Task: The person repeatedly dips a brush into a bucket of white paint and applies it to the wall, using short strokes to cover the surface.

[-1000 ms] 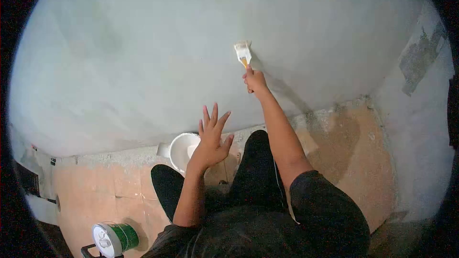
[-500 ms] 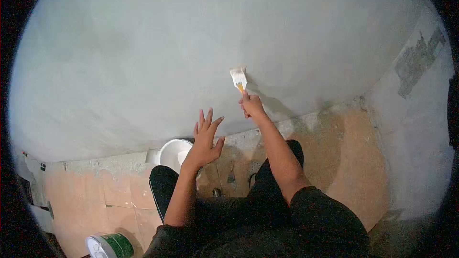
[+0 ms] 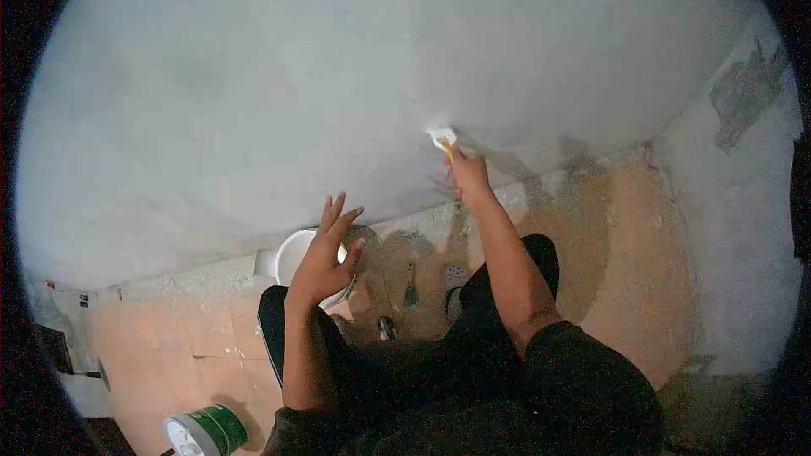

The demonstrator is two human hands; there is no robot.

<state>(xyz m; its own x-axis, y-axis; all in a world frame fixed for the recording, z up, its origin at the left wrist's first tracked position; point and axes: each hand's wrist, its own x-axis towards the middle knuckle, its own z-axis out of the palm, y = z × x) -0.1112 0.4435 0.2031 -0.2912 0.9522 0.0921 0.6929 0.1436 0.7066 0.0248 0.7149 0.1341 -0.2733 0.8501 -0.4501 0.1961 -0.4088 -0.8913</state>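
Observation:
My right hand (image 3: 470,177) is closed around the yellow handle of a paintbrush (image 3: 443,137). The brush head is coated white and meets the pale grey wall (image 3: 296,93) low down, above the floor line. My left hand (image 3: 319,260) holds nothing; its fingers are spread and it hovers over a white bucket (image 3: 291,255). The forearm and hand hide part of the bucket, which stands on the floor against the wall.
A green and white paint tub (image 3: 208,431) lies at the lower left on the orange-brown floor (image 3: 144,346). Between my legs are a scraper-like tool (image 3: 411,287) and a small dark object (image 3: 386,327). The right-hand side wall (image 3: 743,228) has a rough grey patch.
My right hand and the paintbrush have moved slightly right, and the bristles now look more foreshortened against the wall. My left hand has shifted left and a little down, still spread.

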